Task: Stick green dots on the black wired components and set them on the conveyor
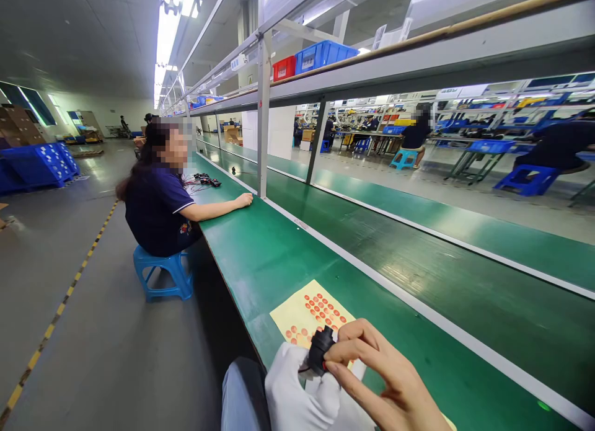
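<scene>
My left hand (297, 391), in a white glove, grips a small black plastic part (320, 350) with a round body and a short stub on top. What looks like a thin wire runs from the part's lower left side. My bare right hand (385, 375) has its thumb and index finger pinched against the part's right side, where a bit of red, apparently a round sticker (324, 364), shows at the fingertips. Just beyond my hands a pale yellow sheet (290, 308) with rows of red round stickers lies on the green bench (279, 245); my hands cover its near part.
A person (160, 189) sits on a blue stool (165, 273) farther along the bench, one arm resting on it. Black parts with wires (204, 180) lie beside that person. A metal post (264, 115) and an overhead shelf with red and blue bins (325, 56) stand along the bench.
</scene>
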Available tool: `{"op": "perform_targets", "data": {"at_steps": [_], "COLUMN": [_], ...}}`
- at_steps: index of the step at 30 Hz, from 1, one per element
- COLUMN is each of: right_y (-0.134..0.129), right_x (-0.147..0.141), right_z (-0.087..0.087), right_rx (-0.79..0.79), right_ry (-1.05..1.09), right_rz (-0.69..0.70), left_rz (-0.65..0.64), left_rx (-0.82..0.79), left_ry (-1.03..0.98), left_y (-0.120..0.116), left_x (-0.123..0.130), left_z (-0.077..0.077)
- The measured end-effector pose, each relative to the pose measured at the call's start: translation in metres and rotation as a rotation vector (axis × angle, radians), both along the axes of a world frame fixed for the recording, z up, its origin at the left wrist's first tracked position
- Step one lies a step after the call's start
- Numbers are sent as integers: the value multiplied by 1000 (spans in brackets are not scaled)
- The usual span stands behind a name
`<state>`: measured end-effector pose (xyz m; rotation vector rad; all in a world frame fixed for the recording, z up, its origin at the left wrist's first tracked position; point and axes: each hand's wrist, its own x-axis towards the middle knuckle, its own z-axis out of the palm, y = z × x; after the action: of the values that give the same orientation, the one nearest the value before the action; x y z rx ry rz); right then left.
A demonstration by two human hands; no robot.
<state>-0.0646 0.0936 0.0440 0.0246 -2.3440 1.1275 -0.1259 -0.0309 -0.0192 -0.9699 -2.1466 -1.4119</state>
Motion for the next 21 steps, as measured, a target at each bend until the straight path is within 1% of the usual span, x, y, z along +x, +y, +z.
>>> {"op": "perform_targets", "data": {"at_steps": [2, 4, 6, 10, 11, 13, 14, 16, 18, 21], "right_y": [0, 1, 5, 20, 24, 31, 33, 36, 38, 38], "right_x": [0, 1, 4, 13, 15, 17, 18, 20, 22, 26], "right_z": [0, -2, -6, -12, -13, -15, -17, -20, -26, -36], "right_rx": [-48, -151, -260, -376, -387, -401, -408, -416, -423, -409], "right_ry": [9, -13, -94, -363, -384, -348, -322, -299, -307, -292], "right_rz": [-23, -65, -72, 80, 114, 152, 162, 177, 172, 139], "left_rz": [-1, 1, 6, 11, 11, 7, 2, -17, -38, -33], "left_rx": [-11, -20, -26, -23, -20, -18, -21, -37, -61, -62], "left_ry": [24, 53, 89, 190, 223, 294, 330, 389, 426, 498], "left_y": [1, 1, 1, -3, -5, -8, -9, -9, -8, -5], "left_x": [1, 1, 0, -11, -14, -22, -25, -31, -35, -39], "left_z": [0, -1, -5, -19, -22, -25, -25, -19, -9, 4]}}
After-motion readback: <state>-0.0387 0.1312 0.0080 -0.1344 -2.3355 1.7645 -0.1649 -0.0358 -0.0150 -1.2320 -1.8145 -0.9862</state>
